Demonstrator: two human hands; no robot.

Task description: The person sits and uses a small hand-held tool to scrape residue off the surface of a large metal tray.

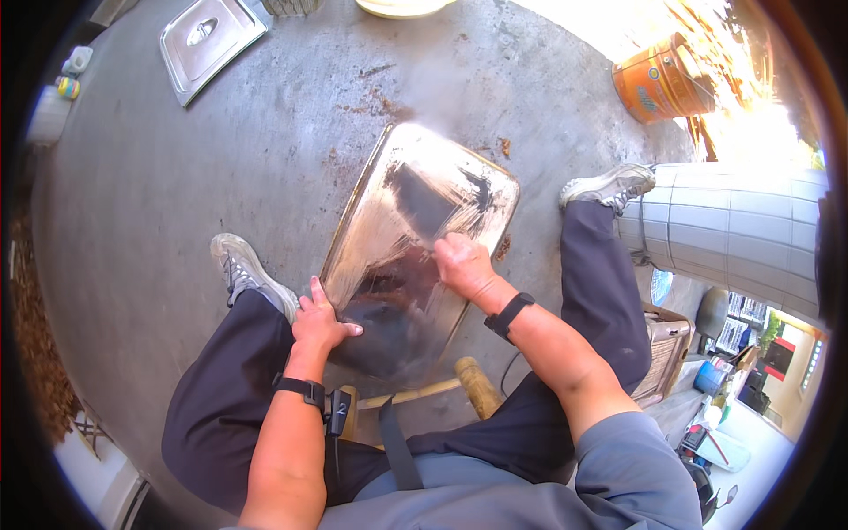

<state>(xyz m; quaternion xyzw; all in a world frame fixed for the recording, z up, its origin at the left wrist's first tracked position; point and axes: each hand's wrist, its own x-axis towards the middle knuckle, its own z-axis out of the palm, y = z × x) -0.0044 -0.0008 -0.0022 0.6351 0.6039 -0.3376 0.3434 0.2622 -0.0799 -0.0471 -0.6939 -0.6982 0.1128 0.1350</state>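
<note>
A large rectangular metal pan [426, 212] lies bottom up and slanted on the floor between my feet. Its underside is part bare metal, part covered with black and brown soot, darkest at the near end and in a patch near the far end. My left hand [320, 324] rests on its left edge, fingers stretched out and thumb spread over the surface. Closed in a fist, my right hand [463, 265] presses on the right half of the pan. Whatever it may hold is hidden under the fingers.
A metal lid [210, 40] lies at the far left. An orange bucket [661, 81] stands at the far right, by a tiled cylindrical structure [729, 230]. Dark crumbs dot the concrete floor [159, 194] around the pan. Below it shows part of a wooden stool [478, 389].
</note>
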